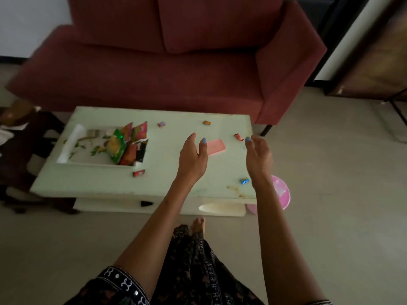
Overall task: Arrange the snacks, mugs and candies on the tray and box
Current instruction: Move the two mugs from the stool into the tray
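Both hands hover empty over the pale, smooth desk: left hand and right hand, fingers loosely spread. Between them lies a flat pink box, long axis running left-right. Crinkly snack packets stand in the tray at frame left. Small wrapped candies lie scattered, one near the desk's right edge.

No readable text, brand or number anywhere. Printed colours only on the snack packets at nine o'clock on the table, lettering too blurred to make out. Same for the candy wrappers: red one at eight o'clock, blue one at four o'clock, orange one at twelve o'clock.
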### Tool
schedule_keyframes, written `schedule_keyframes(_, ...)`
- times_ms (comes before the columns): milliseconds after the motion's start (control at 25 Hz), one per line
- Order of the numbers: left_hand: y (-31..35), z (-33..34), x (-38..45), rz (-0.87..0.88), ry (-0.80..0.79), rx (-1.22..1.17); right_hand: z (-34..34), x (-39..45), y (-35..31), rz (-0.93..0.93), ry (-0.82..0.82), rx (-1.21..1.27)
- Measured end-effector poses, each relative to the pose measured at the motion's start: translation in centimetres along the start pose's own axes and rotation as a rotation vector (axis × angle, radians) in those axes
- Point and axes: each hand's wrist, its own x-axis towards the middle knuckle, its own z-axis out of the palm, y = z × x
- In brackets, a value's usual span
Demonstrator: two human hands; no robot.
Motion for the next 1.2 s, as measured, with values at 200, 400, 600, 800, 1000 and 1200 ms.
schedule_keyframes(200,-2.7,-8.0,-4.1,-0.056,0.185,-0.02,4.0,-4.7,-3.0,-0.042,-0.156,0.011)
schedule_keyframes(400,-4.6,-14.7,-7.1,-0.054,0.305,-0.107,9.0,-8.9,-6.3,-0.094,-0.289,0.033)
schedule_keyframes(600,-7.0,-20.0,-8.3,-0.086,0.392,-0.075,14.1,-13.1,-8.2,-0.14,-0.383,0.009)
schedule_keyframes(800,-11.7,-25.7,-8.7,-0.138,0.393,-0.051,19.9,-17.0,-9.6,-0.178,-0.394,-0.009)
schedule_keyframes(1000,-17.2,-33.1,-9.5,-0.19,0.449,-0.079,27.3,-21.7,-11.2,-0.224,-0.41,-0.061)
schedule_keyframes(1200,-21.9,-39.9,-9.6,-0.218,0.482,-0.087,33.8,-25.7,-12.6,-0.179,-0.458,-0.013)
